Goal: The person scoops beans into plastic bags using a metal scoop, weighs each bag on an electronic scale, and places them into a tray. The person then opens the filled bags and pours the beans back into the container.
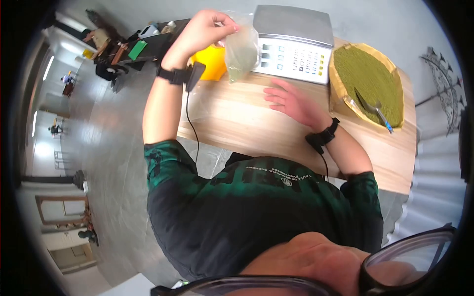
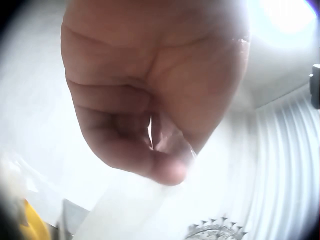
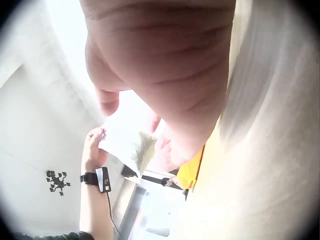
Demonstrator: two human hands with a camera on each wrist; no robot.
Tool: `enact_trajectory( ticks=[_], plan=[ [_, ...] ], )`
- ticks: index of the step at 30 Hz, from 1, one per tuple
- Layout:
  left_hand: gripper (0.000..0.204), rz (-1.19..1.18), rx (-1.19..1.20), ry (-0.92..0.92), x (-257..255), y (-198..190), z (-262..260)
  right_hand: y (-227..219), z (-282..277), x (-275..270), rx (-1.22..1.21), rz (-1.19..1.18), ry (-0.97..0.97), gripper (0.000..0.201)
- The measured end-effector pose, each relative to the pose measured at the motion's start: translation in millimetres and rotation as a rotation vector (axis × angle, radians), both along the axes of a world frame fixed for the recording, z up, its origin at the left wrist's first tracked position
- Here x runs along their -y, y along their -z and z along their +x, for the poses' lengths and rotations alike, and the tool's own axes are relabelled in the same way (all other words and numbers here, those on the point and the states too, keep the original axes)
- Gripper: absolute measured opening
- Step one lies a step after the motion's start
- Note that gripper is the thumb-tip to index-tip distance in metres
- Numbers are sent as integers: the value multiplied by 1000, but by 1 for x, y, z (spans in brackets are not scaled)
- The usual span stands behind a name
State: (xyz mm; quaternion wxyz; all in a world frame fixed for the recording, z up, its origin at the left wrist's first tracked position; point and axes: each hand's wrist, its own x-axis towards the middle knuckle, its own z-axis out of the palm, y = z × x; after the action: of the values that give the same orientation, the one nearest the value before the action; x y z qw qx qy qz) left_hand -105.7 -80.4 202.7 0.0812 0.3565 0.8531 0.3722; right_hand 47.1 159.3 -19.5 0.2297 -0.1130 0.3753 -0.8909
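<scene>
My left hand (image 1: 207, 33) is raised and pinches the top of a clear plastic bag (image 1: 243, 47). Some green material shows in the bag's lower part, which hangs beside the weighing scale (image 1: 291, 58). In the left wrist view, the fingers (image 2: 125, 157) curl in toward the thumb at a bit of clear film. Over the wooden table (image 1: 237, 116), in front of the scale, my right hand (image 1: 301, 104) is held with its fingers spread and relaxed, and nothing in them. The right wrist view shows the hanging bag (image 3: 143, 150) beyond that hand.
At the right stands an open brown paper sack (image 1: 340, 93) full of green powder or fine grains, with a blue-ended metal tool (image 1: 380, 116) lying in it. A yellow object (image 1: 210, 64) sits behind the left wrist. Cables trail from both wrist cameras.
</scene>
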Motion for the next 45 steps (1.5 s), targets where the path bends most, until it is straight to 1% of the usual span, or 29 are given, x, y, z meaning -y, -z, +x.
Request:
enact_trajectory(
  ticks=[1,3,4,5,7,8,9,10,11,13,14,15,16,17,18,19,20,21,22,23,25,27,29,33,35,41,42,44,45],
  plan=[
    [22,2,15,28,-10,9,12,-9,5,5,15,2,28,65],
    [20,204,158,63,-30,29,33,-29,12,15,188,-140,144,67],
    [16,259,192,103,-41,37,42,-29,12,15,31,-174,196,69],
    [12,333,326,118,-50,43,55,-32,13,16,29,-170,220,69],
    [12,488,475,208,-65,52,71,-52,16,15,-72,-117,488,70],
    [12,494,485,228,-71,54,81,-62,24,13,76,-125,587,67],
    [17,540,474,243,-76,55,91,-64,29,7,79,-115,607,67],
    [24,582,466,258,-80,58,101,-64,36,-2,173,-182,625,64],
    [24,582,479,278,-82,60,111,-65,42,-10,264,-252,643,61],
    [37,789,696,409,-84,65,127,-75,63,-21,245,-243,687,59],
    [36,856,721,451,-84,73,133,-76,73,-31,276,-226,759,58],
    [36,861,734,471,-85,87,133,-78,83,-43,308,-209,830,57],
    [28,822,826,459,-87,106,132,-81,93,-58,281,-355,813,56],
    [23,781,917,445,-90,126,130,-88,104,-74,213,-325,873,56],
    [23,785,928,463,-92,149,127,-97,115,-91,145,-292,929,55],
    [20,620,1029,469,-95,171,123,-103,124,-111,142,-316,961,56],
    [18,451,1120,473,-97,184,120,-110,132,-131,104,-207,1060,55],
    [18,454,1128,486,-98,187,119,-121,141,-147,120,-81,1141,51],
    [19,394,1240,475,-97,190,120,-119,148,-177,141,22,1227,45],
    [20,334,1349,464,-97,193,119,-121,153,-195,143,34,1235,45],
    [20,373,1392,502,-100,220,112,-128,158,-223,150,238,1300,41],
    [21,420,1436,539,-103,238,104,-132,156,-242,192,306,1265,37],
    [22,414,1483,557,-103,248,100,-126,151,-250,215,527,1358,33],
    [25,450,1489,630,-103,253,96,-121,132,-250,228,680,1314,25],
    [24,473,1652,615,-103,252,95,-123,121,-247,256,739,1276,27],
    [27,457,1688,599,-101,248,94,-127,87,-257,224,1039,1189,35],
    [27,465,1692,598,-102,251,94,-129,81,-264,224,1045,1183,35],
    [33,465,1676,641,-102,257,93,-136,70,-280,145,1378,1003,43],
    [33,469,1679,643,-102,257,93,-139,62,-286,146,1383,1001,43]
  ],
)
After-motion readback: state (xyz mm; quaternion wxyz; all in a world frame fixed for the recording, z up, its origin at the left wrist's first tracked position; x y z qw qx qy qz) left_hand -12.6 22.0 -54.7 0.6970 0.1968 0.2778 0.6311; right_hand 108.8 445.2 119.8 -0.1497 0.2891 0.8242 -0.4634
